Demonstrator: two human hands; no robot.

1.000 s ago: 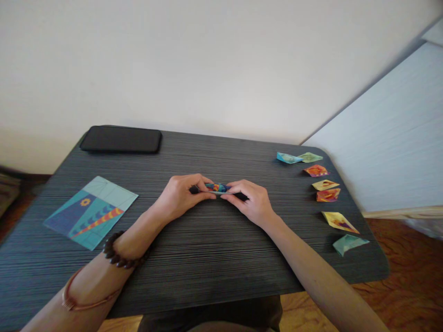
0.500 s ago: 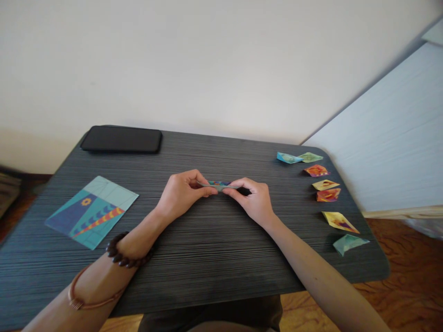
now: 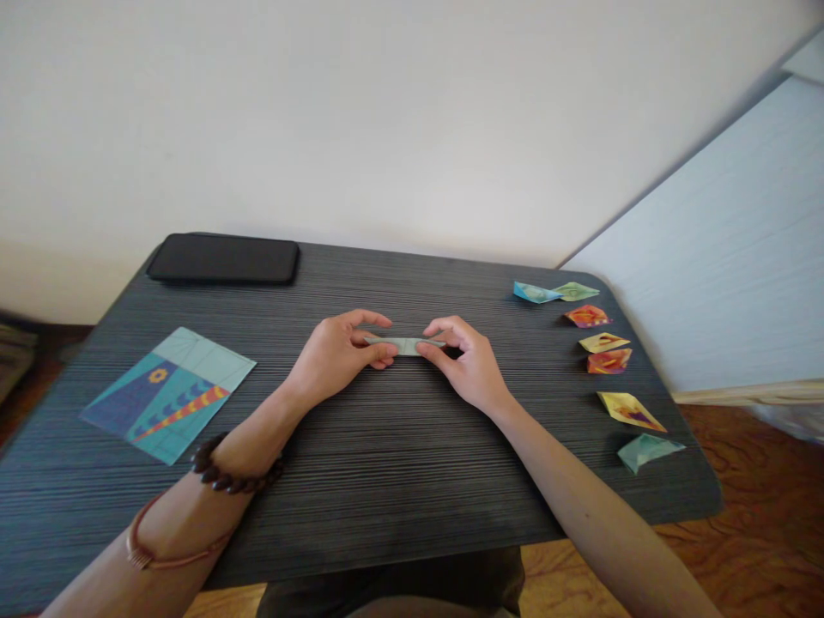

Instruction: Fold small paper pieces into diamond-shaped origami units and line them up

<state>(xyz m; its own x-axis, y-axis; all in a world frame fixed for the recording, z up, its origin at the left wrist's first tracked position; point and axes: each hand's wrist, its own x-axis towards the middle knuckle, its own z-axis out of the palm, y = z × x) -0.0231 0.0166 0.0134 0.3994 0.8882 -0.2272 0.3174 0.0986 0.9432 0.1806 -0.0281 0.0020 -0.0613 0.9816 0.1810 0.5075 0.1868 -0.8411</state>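
Observation:
A narrow folded paper strip (image 3: 407, 346), pale grey-green with fine lines on the side facing me, is stretched between my hands above the middle of the table. My left hand (image 3: 341, 348) pinches its left end, thumb in front and index finger lifted off behind. At the right end my right hand (image 3: 467, 356) grips it the same way, thumb on the front face and index finger curled above the top edge. Fingers hide both ends of the strip. A flat patterned paper sheet (image 3: 171, 390) in teal, blue and orange lies left of my left hand.
The dark table (image 3: 386, 481) stands against a pale wall. A black phone-like slab (image 3: 225, 259) rests at its back left. Several folded paper pieces line the right side, among them a blue one (image 3: 537, 293), an orange one (image 3: 608, 361), a yellow one (image 3: 631, 411) and a green one (image 3: 647, 452).
The strip has turned so its plain pale face shows and the coloured pattern is out of sight. Both index fingers have lifted from behind it, while the thumbs stay on the ends.

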